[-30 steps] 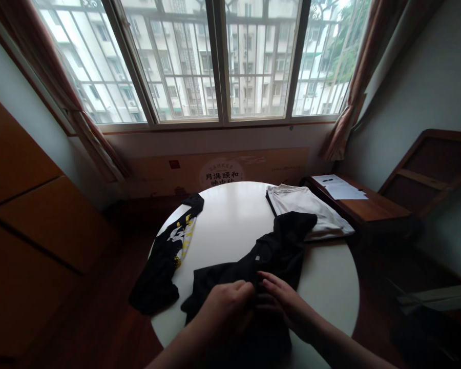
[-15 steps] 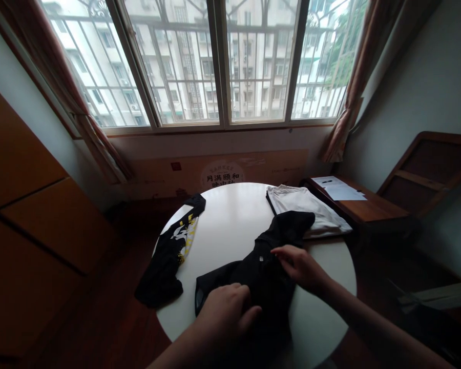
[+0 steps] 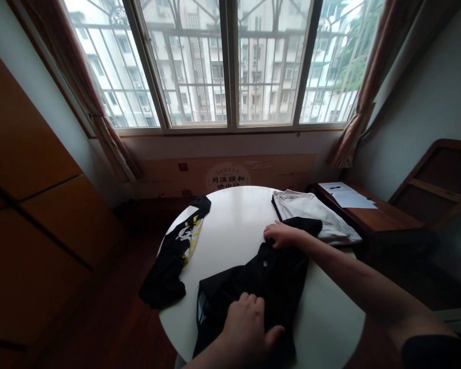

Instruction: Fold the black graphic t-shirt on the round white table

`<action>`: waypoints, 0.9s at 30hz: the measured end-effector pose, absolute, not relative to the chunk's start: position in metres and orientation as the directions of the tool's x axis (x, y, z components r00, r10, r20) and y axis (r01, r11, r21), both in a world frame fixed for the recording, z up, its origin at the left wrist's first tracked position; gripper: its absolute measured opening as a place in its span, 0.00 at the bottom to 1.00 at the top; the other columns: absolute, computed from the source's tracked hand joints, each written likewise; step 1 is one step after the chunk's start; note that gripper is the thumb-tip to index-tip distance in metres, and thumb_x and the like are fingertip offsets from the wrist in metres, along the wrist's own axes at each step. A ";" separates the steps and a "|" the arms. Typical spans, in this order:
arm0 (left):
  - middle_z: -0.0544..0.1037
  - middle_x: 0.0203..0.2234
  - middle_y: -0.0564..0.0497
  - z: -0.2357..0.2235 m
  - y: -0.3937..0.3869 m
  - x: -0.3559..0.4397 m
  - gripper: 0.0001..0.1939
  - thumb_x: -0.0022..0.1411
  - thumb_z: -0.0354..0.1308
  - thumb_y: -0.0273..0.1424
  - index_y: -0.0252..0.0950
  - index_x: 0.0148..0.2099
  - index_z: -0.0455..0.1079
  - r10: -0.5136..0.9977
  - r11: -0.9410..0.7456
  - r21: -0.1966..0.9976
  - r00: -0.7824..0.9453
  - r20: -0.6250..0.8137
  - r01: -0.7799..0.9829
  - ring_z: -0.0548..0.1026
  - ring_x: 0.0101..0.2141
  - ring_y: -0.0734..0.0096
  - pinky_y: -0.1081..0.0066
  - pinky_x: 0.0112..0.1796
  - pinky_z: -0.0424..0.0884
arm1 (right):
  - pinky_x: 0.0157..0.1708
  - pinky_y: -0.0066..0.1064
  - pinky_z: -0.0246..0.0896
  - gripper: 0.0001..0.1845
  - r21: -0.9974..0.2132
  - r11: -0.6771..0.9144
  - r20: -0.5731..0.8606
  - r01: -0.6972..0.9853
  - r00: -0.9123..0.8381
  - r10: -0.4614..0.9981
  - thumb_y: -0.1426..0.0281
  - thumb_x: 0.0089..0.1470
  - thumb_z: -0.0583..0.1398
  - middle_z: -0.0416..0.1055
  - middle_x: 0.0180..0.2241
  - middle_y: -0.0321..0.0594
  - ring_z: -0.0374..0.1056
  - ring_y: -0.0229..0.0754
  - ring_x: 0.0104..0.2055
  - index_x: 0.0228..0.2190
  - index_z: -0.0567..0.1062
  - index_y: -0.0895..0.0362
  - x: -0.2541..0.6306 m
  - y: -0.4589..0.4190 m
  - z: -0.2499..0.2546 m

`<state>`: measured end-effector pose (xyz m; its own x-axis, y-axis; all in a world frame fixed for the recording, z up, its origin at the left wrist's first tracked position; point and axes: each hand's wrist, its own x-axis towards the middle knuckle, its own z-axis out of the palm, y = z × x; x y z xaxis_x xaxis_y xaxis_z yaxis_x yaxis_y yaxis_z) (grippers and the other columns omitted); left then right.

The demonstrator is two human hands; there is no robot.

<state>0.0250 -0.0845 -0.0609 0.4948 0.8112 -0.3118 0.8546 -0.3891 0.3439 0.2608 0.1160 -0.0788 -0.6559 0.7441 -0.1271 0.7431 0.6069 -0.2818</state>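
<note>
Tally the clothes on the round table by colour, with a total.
Plain black: 1, the black garment under both hands
Black with yellow and white print: 1, printed garment
White: 1, folded white garment
Total: 3

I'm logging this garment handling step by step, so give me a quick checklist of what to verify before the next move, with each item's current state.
1. Left hand flat on the near part of the black fabric garment: ok.
2. Right hand on the garment's far end: ok; whether it pinches the cloth, cannot tell.
3. Garment lying flat, free of bunching: not ok, it is creased at the middle.
4. Garment apart from the folded white cloth: not ok, its far end overlaps it.
5. Garment fully on the round white table: cannot tell, near edge hidden.
6. Black garment with yellow print apart from the work: ok, it lies at the left rim.
</note>
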 end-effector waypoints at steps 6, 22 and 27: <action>0.72 0.55 0.32 -0.074 -0.087 0.020 0.35 0.54 0.62 0.38 0.33 0.62 0.66 0.792 -0.411 0.396 0.537 -0.291 0.821 0.68 0.54 0.38 0.46 0.53 0.63 | 0.34 0.28 0.61 0.09 -0.514 0.490 0.017 0.704 -0.563 0.826 0.74 0.45 0.59 0.73 0.32 0.36 0.67 0.40 0.33 0.32 0.75 0.57 0.289 0.115 -0.050; 0.75 0.28 0.53 0.042 0.017 -0.072 0.09 0.48 0.49 0.20 0.39 0.26 0.66 0.889 -0.458 0.517 0.352 0.294 0.723 0.72 0.32 0.68 0.70 0.36 0.69 | 0.38 0.32 0.66 0.24 -0.702 0.494 0.374 0.513 -0.325 0.869 0.50 0.55 0.62 0.77 0.35 0.41 0.71 0.45 0.37 0.40 0.79 0.58 0.329 0.082 0.051; 0.81 0.36 0.49 0.069 0.089 -0.092 0.13 0.48 0.56 0.29 0.36 0.36 0.77 0.866 -0.500 0.607 0.371 0.335 0.618 0.78 0.40 0.61 0.66 0.44 0.73 | 0.30 0.28 0.61 0.23 -0.519 0.465 0.422 0.717 -0.258 0.869 0.51 0.60 0.58 0.76 0.28 0.38 0.68 0.41 0.30 0.35 0.80 0.58 0.322 0.080 0.067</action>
<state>-0.0921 0.0895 0.0686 0.3712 0.8660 0.3350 0.6179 -0.4996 0.6071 0.3223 0.0798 0.0669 -0.2583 0.8692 0.4217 0.7170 0.4650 -0.5194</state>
